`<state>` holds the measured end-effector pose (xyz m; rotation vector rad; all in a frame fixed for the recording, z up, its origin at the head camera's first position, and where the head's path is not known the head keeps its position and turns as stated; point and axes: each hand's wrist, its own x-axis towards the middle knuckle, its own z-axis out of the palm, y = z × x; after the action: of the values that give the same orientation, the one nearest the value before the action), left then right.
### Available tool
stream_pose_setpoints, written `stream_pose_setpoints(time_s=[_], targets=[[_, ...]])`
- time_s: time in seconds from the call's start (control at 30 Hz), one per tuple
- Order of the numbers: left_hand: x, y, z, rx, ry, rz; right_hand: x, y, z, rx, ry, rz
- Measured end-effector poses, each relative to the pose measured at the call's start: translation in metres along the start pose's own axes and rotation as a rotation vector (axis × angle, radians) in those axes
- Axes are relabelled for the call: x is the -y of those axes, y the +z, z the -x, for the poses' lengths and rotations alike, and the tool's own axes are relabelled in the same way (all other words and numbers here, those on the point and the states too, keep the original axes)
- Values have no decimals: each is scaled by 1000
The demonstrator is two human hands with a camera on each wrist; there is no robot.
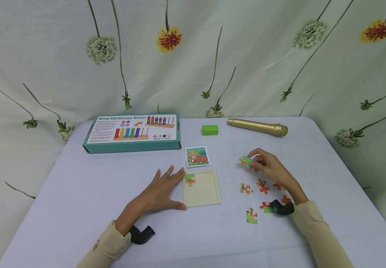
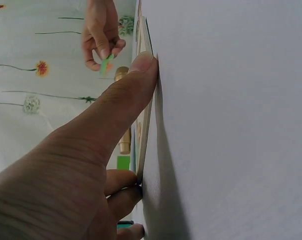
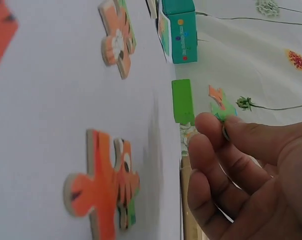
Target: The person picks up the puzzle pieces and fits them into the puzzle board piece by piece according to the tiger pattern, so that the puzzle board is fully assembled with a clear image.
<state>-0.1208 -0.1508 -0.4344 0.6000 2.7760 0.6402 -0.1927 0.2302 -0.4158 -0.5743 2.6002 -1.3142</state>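
My left hand (image 1: 161,191) lies spread on the table, its thumb and fingertips touching the left edge of the square wooden puzzle board (image 1: 203,193). One puzzle piece (image 1: 190,179), green and orange, sits in the board's upper left corner. Off to the right, my right hand (image 1: 268,165) pinches a green and orange puzzle piece (image 3: 223,105) between thumb and index finger, raised above the table. Below that hand are several loose pieces, among them a tiger-face piece (image 1: 262,186) and a green-cornered piece (image 1: 251,216). Some are partly hidden by the right wrist.
Behind the board lies a tiger picture card (image 1: 197,156). Further back are a green block (image 1: 210,130), a gold microphone (image 1: 258,127) and a Ring Challenge Game box (image 1: 132,145). A flower-printed cloth (image 1: 193,74) hangs at the table's far edge.
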Motion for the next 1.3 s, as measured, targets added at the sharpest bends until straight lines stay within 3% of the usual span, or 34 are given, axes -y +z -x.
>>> stream_pose_setpoints(time_s=[0.27,1.3], targets=[[0,0,0,-2,0,0,7,13,-9,12,-46,-125],[1,0,1,1,-3,-17,31,52,-27,221,-97,-132]])
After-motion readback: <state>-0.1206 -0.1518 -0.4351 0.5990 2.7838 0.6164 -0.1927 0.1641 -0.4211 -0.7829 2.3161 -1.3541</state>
